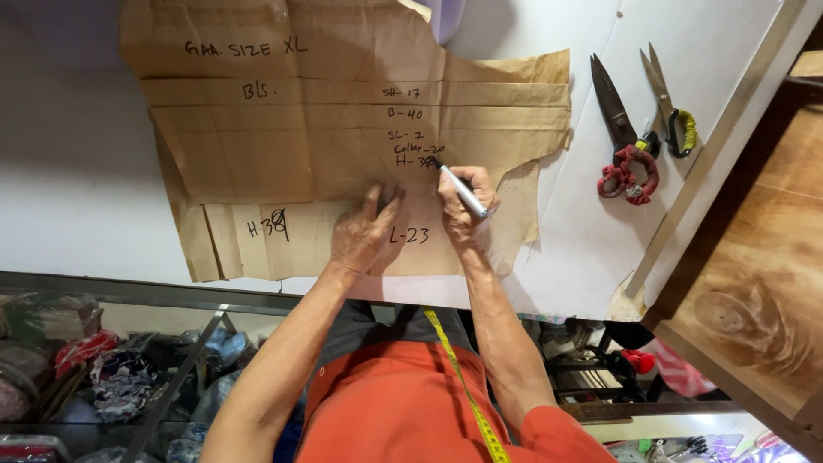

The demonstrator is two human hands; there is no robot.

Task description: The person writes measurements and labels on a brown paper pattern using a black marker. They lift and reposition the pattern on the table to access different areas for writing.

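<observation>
My right hand (pixel 463 206) is clamped on a marker pen (pixel 463 192), silver-grey in the barrel, fingers wrapped around its lower half. The dark tip points up and to the left and meets the brown paper pattern (pixel 343 129) at the foot of a short column of handwritten notes. My left hand (pixel 360 231) lies just beside the right, palm down on the same sheet, fingers spread apart and holding nothing; it presses the paper flat. The two hands nearly touch at the thumbs, though I cannot tell from this angle whether they make contact.

The pattern is a large creased sheet cut to a garment shape, with a second strip of brown paper under its lower left edge. It lies on a white table (pixel 77 189) and covers most of the surface ahead of me. Handwritten marks stand in several places on the sheet.

Well apart to the right, on the white surface, lie two pairs of scissors: a larger dark pair with red-wrapped handles (pixel 624 141) and a smaller pair with a yellow-wrapped handle (pixel 673 107), side by side, blades pointing away from me. A yellow measuring tape (pixel 463 386) hangs down over my orange shirt. A wooden surface (pixel 763 283) adjoins the table at the far right.
</observation>
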